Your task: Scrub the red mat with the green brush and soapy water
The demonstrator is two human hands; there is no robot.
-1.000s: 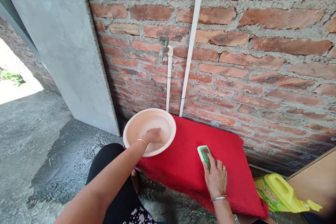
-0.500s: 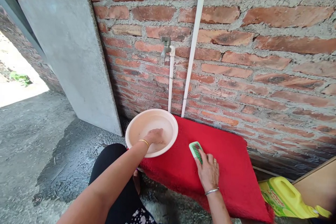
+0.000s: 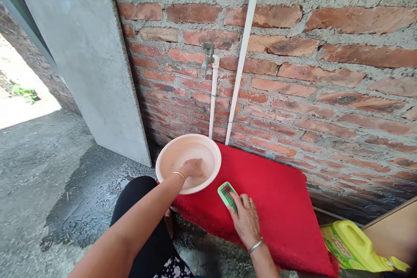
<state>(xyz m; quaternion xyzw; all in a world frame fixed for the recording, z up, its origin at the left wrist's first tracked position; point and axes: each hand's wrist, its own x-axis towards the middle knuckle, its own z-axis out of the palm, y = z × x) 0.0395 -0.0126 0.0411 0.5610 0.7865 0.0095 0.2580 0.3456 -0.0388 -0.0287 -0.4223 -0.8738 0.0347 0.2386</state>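
Note:
A green scrubbing brush (image 3: 228, 196) is gripped in my right hand (image 3: 247, 219), its long side slanting over the red cloth (image 3: 276, 191). Thumb and fingers wrap the brush's near end, and a silver bangle circles that wrist. My left hand (image 3: 193, 168) reaches down into the pale pink basin (image 3: 162, 178), dipping into the water there. Its fingertips are under the cloudy surface, so I cannot see whether they hold anything. A gold bangle is on the left wrist. The basin stands at the left end of the red cloth.
A metal tap (image 3: 207, 57) on a white pipe (image 3: 212, 104) rises behind the basin against the brick wall. One grey slab (image 3: 91, 69) leans at the left, above wet concrete floor (image 3: 94, 191). A yellow jug (image 3: 352, 245) lies at the lower right.
My right hand has moved left with the brush, closer to the basin. The left hand stays in the basin, almost unmoved.

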